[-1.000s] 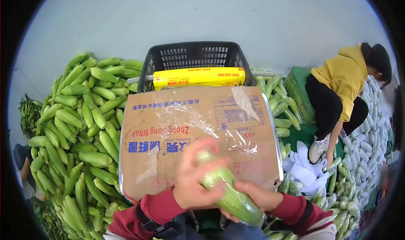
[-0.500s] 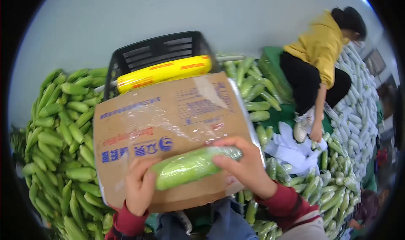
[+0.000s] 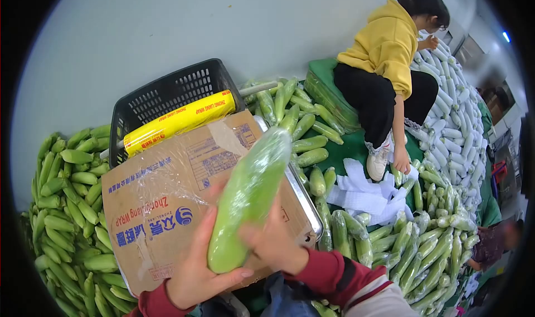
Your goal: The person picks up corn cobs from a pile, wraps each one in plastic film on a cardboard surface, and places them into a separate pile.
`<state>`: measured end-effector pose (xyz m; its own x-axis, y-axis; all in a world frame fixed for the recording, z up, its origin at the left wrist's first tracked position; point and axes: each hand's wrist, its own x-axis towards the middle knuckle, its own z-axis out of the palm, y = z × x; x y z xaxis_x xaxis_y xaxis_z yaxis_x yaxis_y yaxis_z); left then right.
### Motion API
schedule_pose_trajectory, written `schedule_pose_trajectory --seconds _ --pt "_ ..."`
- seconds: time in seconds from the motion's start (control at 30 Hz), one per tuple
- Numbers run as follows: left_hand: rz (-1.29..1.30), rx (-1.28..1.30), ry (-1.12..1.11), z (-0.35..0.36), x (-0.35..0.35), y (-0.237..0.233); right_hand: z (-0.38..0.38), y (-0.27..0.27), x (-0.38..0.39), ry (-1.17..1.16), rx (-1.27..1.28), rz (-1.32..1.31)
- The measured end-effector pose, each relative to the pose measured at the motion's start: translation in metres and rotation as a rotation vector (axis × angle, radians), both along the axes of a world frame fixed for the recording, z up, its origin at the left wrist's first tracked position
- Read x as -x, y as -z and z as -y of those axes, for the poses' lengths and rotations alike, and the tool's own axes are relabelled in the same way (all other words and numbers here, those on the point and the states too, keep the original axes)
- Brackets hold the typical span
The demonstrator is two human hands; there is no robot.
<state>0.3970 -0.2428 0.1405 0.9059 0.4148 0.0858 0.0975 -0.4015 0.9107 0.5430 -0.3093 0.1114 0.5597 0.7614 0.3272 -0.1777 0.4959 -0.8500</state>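
A long pale-green zucchini (image 3: 251, 200) in clear plastic film is held upright at a slant over the cardboard box. My left hand (image 3: 203, 264) wraps round its lower end, with the thumb below and the fingers along its left side. My right hand (image 3: 273, 236), blurred by motion, grips the lower right side, thumb across the front; its other fingers are mostly hidden. Beneath lies the cardboard box (image 3: 150, 189), flattened under film on a metal-edged surface. Beyond the box, a yellow wrap roll (image 3: 178, 122) on a rod rests across a black basket (image 3: 167, 88).
Unwrapped zucchini (image 3: 67, 222) heap up at left. Film-wrapped ones (image 3: 423, 250) lie at right, near white foam sleeves (image 3: 373, 197). A person in a yellow top (image 3: 384, 49) sits on a green seat beside a pile of white-sleeved produce (image 3: 451, 116).
The zucchini has turned from nearly level to a steep slant, and my left hand has moved under its lower end. My view has shifted right. The other person has raised one hand to the pile.
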Motion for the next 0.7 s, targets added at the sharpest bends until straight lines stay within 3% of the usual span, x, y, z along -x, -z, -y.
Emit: schedule_pose_trajectory --seconds 0.07,0.13,0.17,0.2,0.23,0.3,0.33,0.43,0.5,0.57,0.6,0.63,0.67,0.7 --pt "-0.143 0.108 0.101 -0.007 -0.008 -0.025 0.029 0.015 -0.004 -0.017 0.218 0.008" --pt "-0.204 -0.359 0.172 -0.011 0.003 -0.026 0.049 0.012 -0.046 -0.017 0.367 -0.163" --pt "-0.239 -0.591 0.205 -0.014 0.01 -0.026 0.053 0.032 -0.084 0.11 0.512 -0.01" --pt "-0.233 -0.686 0.086 -0.016 0.018 -0.032 0.054 0.019 -0.114 0.123 0.598 -0.074" --pt "-0.236 -0.54 0.009 -0.02 0.031 -0.025 0.057 0.029 -0.143 0.18 0.57 -0.003" --pt "-0.228 -0.254 -0.142 -0.025 0.062 0.001 0.062 0.121 -0.234 0.427 0.771 0.561" --pt "-0.224 -0.325 -0.151 -0.025 0.071 0.008 0.059 0.123 -0.24 0.479 0.972 0.71" --pt "-0.251 -0.439 -0.23 -0.02 0.094 0.023 0.03 0.197 -0.261 0.294 1.0 1.035" --pt "-0.281 -0.401 -0.319 -0.015 0.106 0.025 0.019 0.23 -0.269 0.169 1.155 0.944" --pt "-0.367 -0.651 -0.407 -0.015 0.112 0.031 0.013 0.222 -0.277 -0.006 1.375 0.945" --pt "-0.416 -0.786 -0.456 -0.018 0.117 0.035 0.01 0.245 -0.306 -0.2 1.464 1.118" --pt "-0.437 -0.776 -0.465 -0.024 0.124 0.039 0.009 0.207 -0.283 -0.085 1.512 1.223" --pt "-0.455 -0.767 -0.473 -0.033 0.13 0.044 0.005 0.19 -0.271 0.025 1.489 1.607" --pt "-0.475 -0.75 -0.479 -0.04 0.136 0.049 0.002 0.187 -0.272 0.228 1.103 1.564"
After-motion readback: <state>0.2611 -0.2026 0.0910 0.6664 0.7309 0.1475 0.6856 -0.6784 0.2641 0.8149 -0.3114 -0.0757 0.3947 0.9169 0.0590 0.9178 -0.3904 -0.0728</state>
